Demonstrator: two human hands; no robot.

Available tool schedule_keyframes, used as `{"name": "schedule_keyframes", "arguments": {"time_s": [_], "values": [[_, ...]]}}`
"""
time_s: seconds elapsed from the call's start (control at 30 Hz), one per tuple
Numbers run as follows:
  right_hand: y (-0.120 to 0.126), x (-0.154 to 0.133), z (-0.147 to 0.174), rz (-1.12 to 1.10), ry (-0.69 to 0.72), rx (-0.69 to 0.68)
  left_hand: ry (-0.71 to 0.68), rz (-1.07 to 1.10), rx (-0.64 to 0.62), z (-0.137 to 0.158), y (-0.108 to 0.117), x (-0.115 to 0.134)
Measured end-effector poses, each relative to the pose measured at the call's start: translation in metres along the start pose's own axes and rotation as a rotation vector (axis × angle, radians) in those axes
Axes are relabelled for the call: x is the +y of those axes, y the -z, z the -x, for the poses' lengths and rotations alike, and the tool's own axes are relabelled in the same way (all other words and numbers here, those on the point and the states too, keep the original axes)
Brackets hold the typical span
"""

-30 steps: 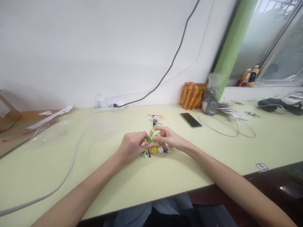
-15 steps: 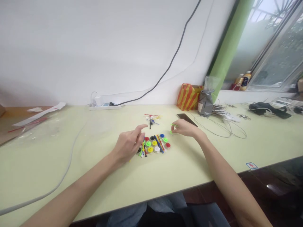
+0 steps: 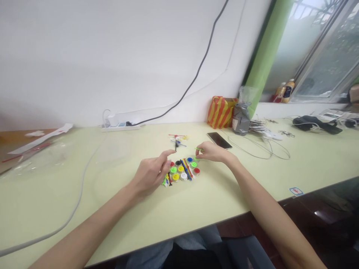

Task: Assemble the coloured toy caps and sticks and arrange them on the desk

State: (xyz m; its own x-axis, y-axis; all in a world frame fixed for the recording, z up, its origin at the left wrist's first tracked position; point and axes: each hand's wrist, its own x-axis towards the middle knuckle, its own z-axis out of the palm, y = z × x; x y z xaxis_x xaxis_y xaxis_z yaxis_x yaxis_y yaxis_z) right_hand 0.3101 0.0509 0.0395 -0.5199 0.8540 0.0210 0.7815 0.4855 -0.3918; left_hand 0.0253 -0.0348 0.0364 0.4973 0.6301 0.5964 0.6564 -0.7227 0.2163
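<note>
My right hand [image 3: 211,151] is closed in a pinch on a thin green plastic stick [image 3: 199,149]. Just below its fingertips is a green-topped round piece [image 3: 195,159], partly hidden, beside a blue-topped one [image 3: 190,160]. Small clear round pieces with coloured tops, among them a yellow one [image 3: 181,169], a white one [image 3: 183,176] and a red one [image 3: 196,170], stand in a cluster. A bundle of coloured plastic sticks [image 3: 186,169] lies across them. My left hand [image 3: 151,170] rests at the cluster's left side, index finger outstretched, with more sticks [image 3: 167,180] near its fingers.
Several loose coloured sticks [image 3: 177,142] lie behind the cluster. A phone [image 3: 219,140] is to the right, with a striped bag [image 3: 221,113], a grey bag [image 3: 241,118] and cables behind. A power strip [image 3: 120,127] sits by the wall; clear plastic wrapping [image 3: 42,160] lies left.
My right hand has moved left towards the cluster, bringing the green-topped piece beside the blue-topped one. My left hand has stayed almost still. The view has shifted slightly.
</note>
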Motion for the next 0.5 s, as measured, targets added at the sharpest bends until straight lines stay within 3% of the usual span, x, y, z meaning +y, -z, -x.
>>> {"name": "schedule_keyframes", "arguments": {"time_s": [0.2,0.33,0.5], "values": [[0.0042,-0.0013,0.0024,-0.087,0.011,0.038,-0.002,0.011,-0.019,0.0008,-0.0010,-0.0023],[0.0063,0.0012,0.0044,-0.038,-0.094,0.078,-0.021,0.036,-0.040,0.0017,-0.0008,-0.0042],[0.0032,-0.0014,0.0075,-0.060,-0.259,-0.164,-0.025,0.048,-0.057,0.0021,0.0010,-0.0021]]}}
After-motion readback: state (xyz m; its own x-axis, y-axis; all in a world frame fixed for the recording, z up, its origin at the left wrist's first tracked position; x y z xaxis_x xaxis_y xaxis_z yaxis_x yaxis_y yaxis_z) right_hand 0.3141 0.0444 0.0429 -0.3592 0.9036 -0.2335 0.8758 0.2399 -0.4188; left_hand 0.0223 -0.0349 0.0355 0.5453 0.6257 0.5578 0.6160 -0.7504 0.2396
